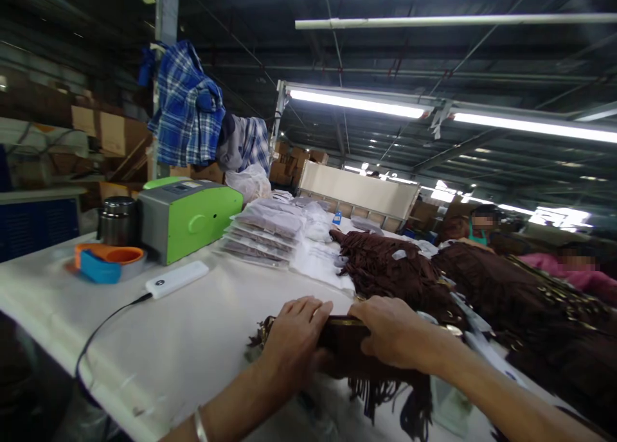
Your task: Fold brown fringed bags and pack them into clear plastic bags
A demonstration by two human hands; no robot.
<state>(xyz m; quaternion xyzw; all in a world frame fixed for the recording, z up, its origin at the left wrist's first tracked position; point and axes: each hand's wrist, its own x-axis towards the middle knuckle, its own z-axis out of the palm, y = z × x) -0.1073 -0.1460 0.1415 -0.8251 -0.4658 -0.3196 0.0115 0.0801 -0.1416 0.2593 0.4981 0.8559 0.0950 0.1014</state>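
Note:
A dark brown fringed bag with a gold-coloured zip edge lies at the front of the white table, its fringe hanging toward me. My left hand is closed over the left part of its top edge, with the thumb side blurred. On the right part of the same edge, my right hand grips with bent fingers, the thumb against the bag's near face. Clear plastic shows faintly under and in front of the bag. Just beyond my hands is a heap of brown fringed bags.
A green and grey machine, a metal flask, an orange and blue tape dispenser and a white cabled device occupy the left. Plastic-wrapped packs are stacked mid-table. More brown goods and two people are at right.

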